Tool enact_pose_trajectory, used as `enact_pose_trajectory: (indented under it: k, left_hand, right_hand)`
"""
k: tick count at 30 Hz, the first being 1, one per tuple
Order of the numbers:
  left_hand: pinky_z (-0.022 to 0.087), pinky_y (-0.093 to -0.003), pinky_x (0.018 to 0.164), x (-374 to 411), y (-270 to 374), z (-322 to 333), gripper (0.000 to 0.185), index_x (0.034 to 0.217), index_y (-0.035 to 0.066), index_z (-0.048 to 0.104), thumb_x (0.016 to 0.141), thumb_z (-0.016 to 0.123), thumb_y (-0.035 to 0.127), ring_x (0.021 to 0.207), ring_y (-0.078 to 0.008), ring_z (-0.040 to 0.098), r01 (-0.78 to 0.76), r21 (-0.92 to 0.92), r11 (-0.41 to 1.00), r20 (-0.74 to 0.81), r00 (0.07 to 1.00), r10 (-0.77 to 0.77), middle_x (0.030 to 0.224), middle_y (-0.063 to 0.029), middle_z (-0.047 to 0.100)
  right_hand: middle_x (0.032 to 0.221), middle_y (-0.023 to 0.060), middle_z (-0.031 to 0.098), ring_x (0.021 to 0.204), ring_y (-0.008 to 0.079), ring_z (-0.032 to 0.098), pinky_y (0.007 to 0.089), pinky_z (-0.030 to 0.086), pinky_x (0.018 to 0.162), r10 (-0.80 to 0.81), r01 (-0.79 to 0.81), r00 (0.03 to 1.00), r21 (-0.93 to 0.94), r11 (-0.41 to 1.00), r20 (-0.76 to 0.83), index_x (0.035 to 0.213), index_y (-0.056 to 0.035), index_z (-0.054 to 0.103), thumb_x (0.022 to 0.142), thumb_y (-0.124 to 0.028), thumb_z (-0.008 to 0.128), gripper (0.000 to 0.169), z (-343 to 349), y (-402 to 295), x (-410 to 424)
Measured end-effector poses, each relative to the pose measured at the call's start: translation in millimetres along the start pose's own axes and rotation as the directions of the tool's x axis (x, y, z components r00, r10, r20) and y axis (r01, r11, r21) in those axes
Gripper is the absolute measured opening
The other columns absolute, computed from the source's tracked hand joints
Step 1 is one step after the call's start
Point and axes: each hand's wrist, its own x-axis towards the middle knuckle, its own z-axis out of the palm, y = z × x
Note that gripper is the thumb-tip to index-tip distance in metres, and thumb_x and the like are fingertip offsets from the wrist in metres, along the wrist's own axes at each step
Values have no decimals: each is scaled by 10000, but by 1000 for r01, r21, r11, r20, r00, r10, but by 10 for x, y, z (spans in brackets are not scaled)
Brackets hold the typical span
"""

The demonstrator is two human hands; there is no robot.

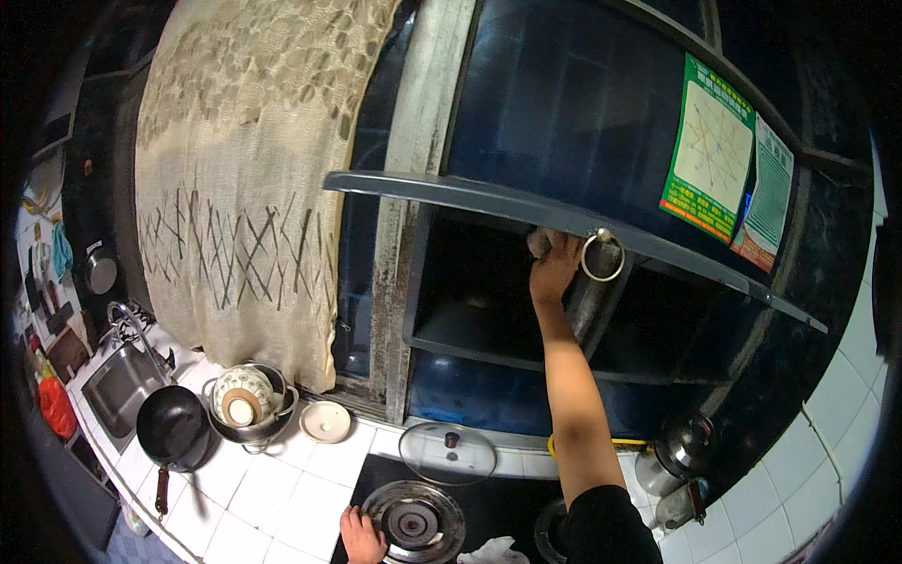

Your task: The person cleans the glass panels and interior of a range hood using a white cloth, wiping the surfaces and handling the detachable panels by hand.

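My right hand [557, 264] is raised to the underside of a dark range hood [493, 194], beside its central post, and presses a greyish wad of cloth or a sponge [540, 242] there. A metal ring [602, 257] hangs at the hood's front edge, just right of that hand. My left hand [363, 537] rests at the left edge of the black gas stove [380, 474], next to the round burner [412, 523]; nothing shows in it. Behind the burner lies a glass pot lid [448, 455]. A crumpled whitish cloth or bag [493, 551] lies on the stove between the burners.
A black wok [174, 427], a pot [271, 423] with stacked bowls and a small white dish [325, 421] stand on the tiled counter to the left, near a steel sink [123, 395]. Metal pots [662, 465] stand at the right. A curtain [239, 176] hangs at the back left.
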Motion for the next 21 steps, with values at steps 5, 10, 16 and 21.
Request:
enact_pose_trajectory:
  k: [5,10,16,21]
  left_hand:
    - [281,-516,1074,47,79,51,453,1011,-87,559,647,672,158,1254,-449,334,-14,5,1000,2,1000,14,1255,-285,442]
    - [283,-537,1056,3,46,-23,434,998,-83,526,640,676,113,1242,-470,340,-21,-30,999,-18,1000,21,1246,-303,423]
    - [299,-515,1053,49,60,-8,416,999,-89,514,650,664,81,1238,-460,348,-17,-26,1000,-15,1000,16,1237,-288,424]
    - [282,-546,1043,33,-1,29,486,1052,-92,478,648,676,92,1229,-475,332,-33,-31,999,3,999,33,1221,-287,410]
  right_hand:
    - [1250,192,498,1178,398,432,526,356,991,298,-220,950,477,851,-93,1125,-44,593,759,53,541,382,238,-185,62]
    - [1228,196,536,1156,403,462,525,364,973,80,-79,997,302,950,6,1101,-54,629,747,31,562,370,219,-640,42]
    - [1236,228,536,1116,392,524,467,435,937,-17,-75,978,424,902,209,1093,21,636,768,-44,588,335,-400,-382,-205]
    - [1096,149,638,998,252,608,352,463,897,746,-802,528,526,282,407,1120,14,625,893,-60,490,274,-872,-98,-527]
